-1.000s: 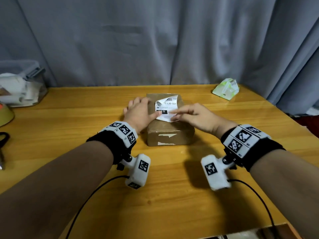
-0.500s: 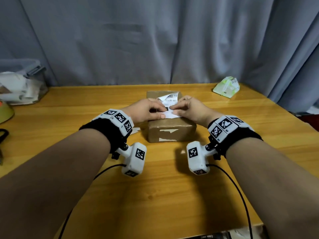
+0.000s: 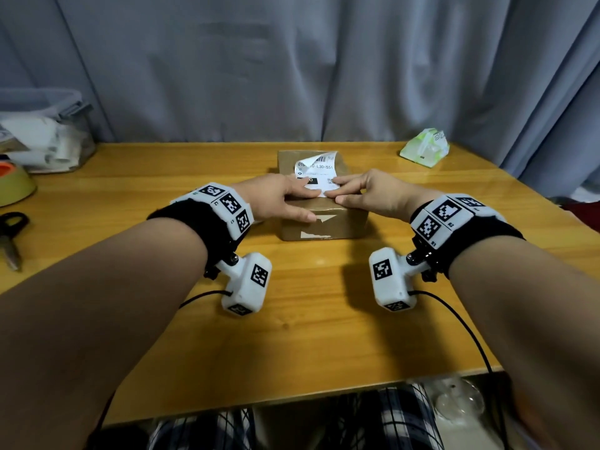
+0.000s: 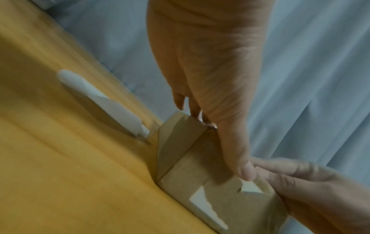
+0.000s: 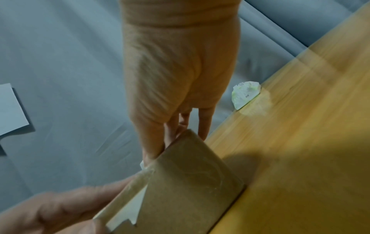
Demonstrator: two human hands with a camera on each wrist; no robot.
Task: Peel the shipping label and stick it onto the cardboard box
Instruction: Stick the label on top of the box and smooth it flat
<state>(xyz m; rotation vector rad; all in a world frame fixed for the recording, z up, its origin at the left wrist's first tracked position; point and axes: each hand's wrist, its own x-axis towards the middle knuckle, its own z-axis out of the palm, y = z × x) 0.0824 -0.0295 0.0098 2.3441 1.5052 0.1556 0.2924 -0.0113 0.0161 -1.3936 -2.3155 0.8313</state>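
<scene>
Both of my hands are on top of the small brown cardboard box (image 3: 319,219), which sits mid-tabletop straight ahead of me, and between them lies the white printed shipping label (image 3: 314,177). My left hand (image 3: 276,199) has its fingers stretched flat, fingertips pressing the label's near left part onto the lid while the thumb reaches along the box's front top edge; my right hand (image 3: 367,193) mirrors it, fingers straight on the near right part, thumb at the front edge. Neither hand is closed around anything. The label's long axis runs away from me, so its near end is pinned under my fingertips while its far end curls up off the lid, beyond both hands. I judge the coming move to be a smoothing stroke forward, away from the wrists, and either hand is equally near. Beyond my fingertips there is bare lid up to the far edge, then open yellow wooden tabletop (image 3: 308,319) before the grey curtain (image 3: 292,66). Off to the left of my left hand, a white strip of peeled backing paper (image 4: 104,102) lies on the tabletop, just beside the box.
</scene>
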